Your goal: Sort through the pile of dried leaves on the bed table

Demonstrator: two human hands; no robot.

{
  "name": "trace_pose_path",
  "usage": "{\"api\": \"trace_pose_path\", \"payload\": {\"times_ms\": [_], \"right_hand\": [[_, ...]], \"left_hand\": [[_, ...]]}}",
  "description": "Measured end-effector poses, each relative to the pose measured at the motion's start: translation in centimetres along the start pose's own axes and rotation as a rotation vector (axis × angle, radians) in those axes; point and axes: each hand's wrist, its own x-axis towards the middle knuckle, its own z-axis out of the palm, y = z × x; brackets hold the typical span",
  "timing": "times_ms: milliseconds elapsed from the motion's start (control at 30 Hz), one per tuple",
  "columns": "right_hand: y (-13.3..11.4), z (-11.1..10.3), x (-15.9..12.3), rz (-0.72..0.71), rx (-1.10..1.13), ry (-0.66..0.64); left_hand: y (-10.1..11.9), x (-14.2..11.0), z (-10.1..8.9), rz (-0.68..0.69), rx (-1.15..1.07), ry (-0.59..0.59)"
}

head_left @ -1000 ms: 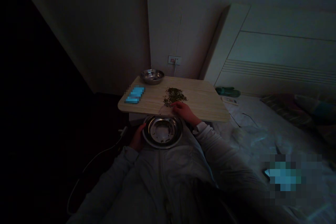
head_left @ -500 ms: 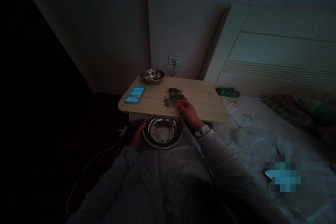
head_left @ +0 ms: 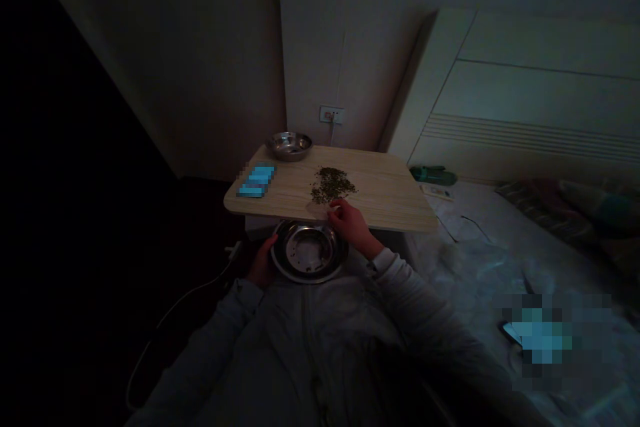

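Note:
My left hand [head_left: 263, 263] grips the left rim of a metal bowl [head_left: 309, 275], which sits at my lap under the table's near edge. A few dark bits lie inside it. Over the near edge of the wooden table [head_left: 395, 193], my right hand [head_left: 350, 221] is closed, its fingertips drawn together; whatever they pinch is too small to make out. Just beyond those fingertips spreads a loose pile of small dark green grains or seeds [head_left: 333, 183].
A second metal bowl [head_left: 290, 148] stands at the table's back left corner, with a lit phone [head_left: 257, 181] in front of it. To the right is a bed [head_left: 480, 213] with a green bottle [head_left: 434, 175] and another lit device [head_left: 543, 337]. A white cable [head_left: 173, 307] runs along the left.
My right hand has drawn back from the pile toward the table's near edge and slightly left. My left hand and the bowl it holds have stayed in place.

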Motion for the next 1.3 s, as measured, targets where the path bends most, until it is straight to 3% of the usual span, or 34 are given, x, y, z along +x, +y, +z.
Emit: {"api": "trace_pose_path", "payload": {"times_ms": [533,933,1300], "right_hand": [[3.7,-4.4,-0.2,0.083,-0.056,0.047],[6.1,-7.5,1.6,0.075,-0.123,0.067],[7.1,-8.5,4.1,0.030,-0.237,0.112]], "left_hand": [[1.6,-2.1,1.6,-0.089,0.024,-0.014],[1.5,-1.8,1.3,-0.083,0.017,0.020],[1.3,-1.6,1.0,-0.086,0.012,-0.003]]}}
